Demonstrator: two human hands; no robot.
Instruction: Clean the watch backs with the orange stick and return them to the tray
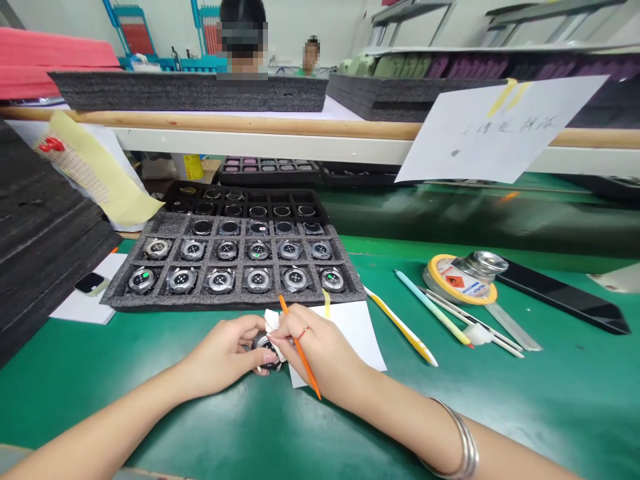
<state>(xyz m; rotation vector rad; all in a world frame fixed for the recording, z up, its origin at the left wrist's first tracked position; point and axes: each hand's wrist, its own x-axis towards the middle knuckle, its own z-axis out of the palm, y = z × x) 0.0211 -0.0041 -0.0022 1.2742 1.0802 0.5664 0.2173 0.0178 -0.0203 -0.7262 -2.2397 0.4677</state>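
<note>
Round black-and-silver watch body (pixel 262 343) is sitting between both hands, near the front edge of a grey foam compartment tray (pixel 235 307). Fingers of the left hand (pixel 227 350) are gripping the watch body; fingers of the right hand (pixel 320 337) are pinching a crumpled white cloth (pixel 273 321) against it and also holding a slim orange stick (pixel 307 365).

Wiping is apparently proceeding on this unit. Similar round watches (pixel 259 280) are filling the tray's two front rows; their finished or unfinished status is not showing.

A smooth green table (pixel 200 427) is supporting the work. A white paper sheet (pixel 360 333) is lying beside the right hand. Beyond, a wood-edged shelf (pixel 250 123) is carrying dark foam slabs (pixel 190 92), and two people are showing behind it.
</note>
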